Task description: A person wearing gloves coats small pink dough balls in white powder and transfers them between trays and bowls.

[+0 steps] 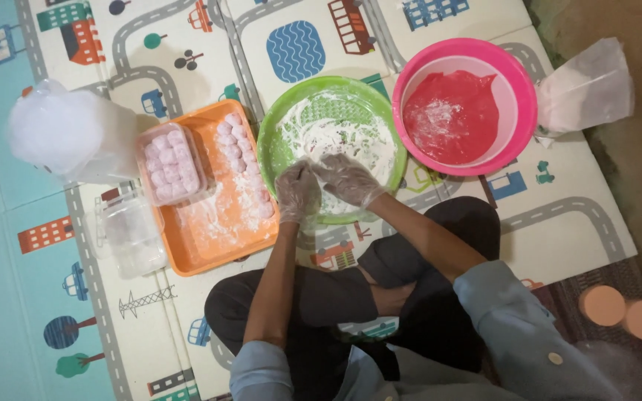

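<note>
Both my hands wear thin clear plastic gloves and meet over the near rim of a green perforated bowl [276,134] dusted with white flour. My left hand [296,191] and my right hand [348,178] are pressed together, fingers curled around something small that the gloves hide. Left of the bowl lies an orange tray [187,249] with flour and a row of pale pink dough balls [241,152]. A clear plastic box [170,163] filled with several pink balls rests on the tray's far left corner.
A pink basin [518,111] with red dough stands at the right of the green bowl. A plastic bag [585,85] lies beyond it, a white bag [68,130] and an empty clear box [131,234] at the left. Two peach discs [624,312] sit near my right knee.
</note>
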